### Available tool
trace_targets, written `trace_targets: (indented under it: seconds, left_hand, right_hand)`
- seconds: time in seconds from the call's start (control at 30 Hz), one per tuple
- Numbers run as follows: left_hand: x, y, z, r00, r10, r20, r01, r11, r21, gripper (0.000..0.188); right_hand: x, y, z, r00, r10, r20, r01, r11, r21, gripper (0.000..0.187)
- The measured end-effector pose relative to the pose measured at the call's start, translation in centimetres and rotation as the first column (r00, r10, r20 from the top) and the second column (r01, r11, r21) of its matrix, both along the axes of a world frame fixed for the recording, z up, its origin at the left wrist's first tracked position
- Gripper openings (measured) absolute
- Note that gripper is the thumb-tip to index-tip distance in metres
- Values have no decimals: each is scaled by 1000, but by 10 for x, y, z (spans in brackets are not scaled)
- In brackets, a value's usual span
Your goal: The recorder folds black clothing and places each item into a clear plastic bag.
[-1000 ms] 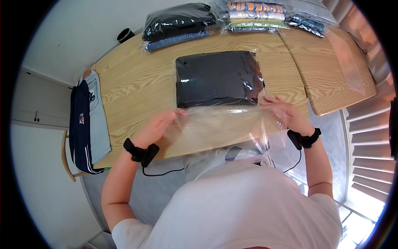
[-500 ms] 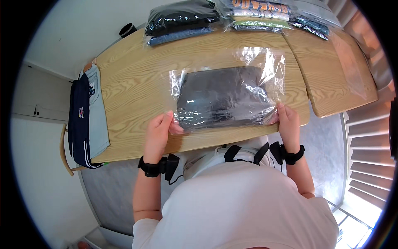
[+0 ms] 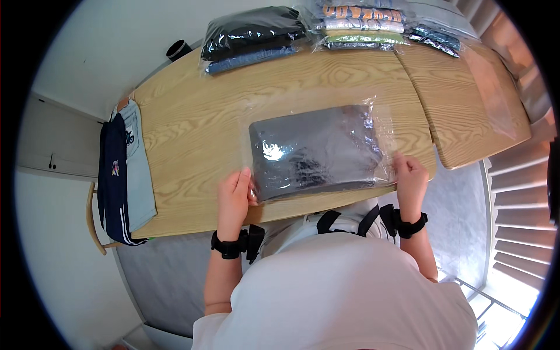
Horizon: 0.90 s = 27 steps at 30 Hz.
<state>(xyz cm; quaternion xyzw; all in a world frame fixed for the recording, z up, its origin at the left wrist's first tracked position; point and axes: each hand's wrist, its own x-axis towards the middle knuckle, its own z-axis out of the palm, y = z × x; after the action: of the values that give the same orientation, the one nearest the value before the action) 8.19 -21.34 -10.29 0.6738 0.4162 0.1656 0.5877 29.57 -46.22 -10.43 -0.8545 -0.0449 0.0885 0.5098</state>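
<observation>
A clear plastic bag (image 3: 385, 125) lies near the front edge of the wooden table, with a folded dark grey garment (image 3: 315, 140) inside it. My left hand (image 3: 236, 192) pinches the bag's near left corner between thumb and fingers. At the near right side, my right hand (image 3: 410, 178) grips the bag's edge with its fingers closed. Bare plastic margins reach past the garment on the far and right sides. Glare hides part of the garment's surface.
At the back stand bagged black clothing (image 3: 251, 32) over bagged jeans (image 3: 251, 58), and a stack of bagged folded clothes (image 3: 364, 26). Navy trousers (image 3: 114, 175) and light blue jeans (image 3: 138, 169) hang over the left end. Flat plastic (image 3: 493, 93) lies on the right table section.
The bag has come slightly nearer to me and lies flatter, its far flap less raised and less shiny. Both hands moved with it, the left one also a little rightward.
</observation>
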Motion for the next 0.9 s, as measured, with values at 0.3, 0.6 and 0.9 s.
trace_targets:
  seconds: [0.3,0.6,0.9]
  left_hand:
    - [-5,5,-4,999,-14,44,18,995,-93,35]
    - [37,-17,81,697,-520,-494,618,86,782,54]
    - [56,11,32,439,-611,-659,718,-203,666,70]
  right_hand:
    - [-48,57,29,302,824,479,-669,541,-509,45]
    - [-35,74,24,384,809,445,-516,587,-623,43]
    - [-26,68,22,351,864,362,-444,494,-748,55]
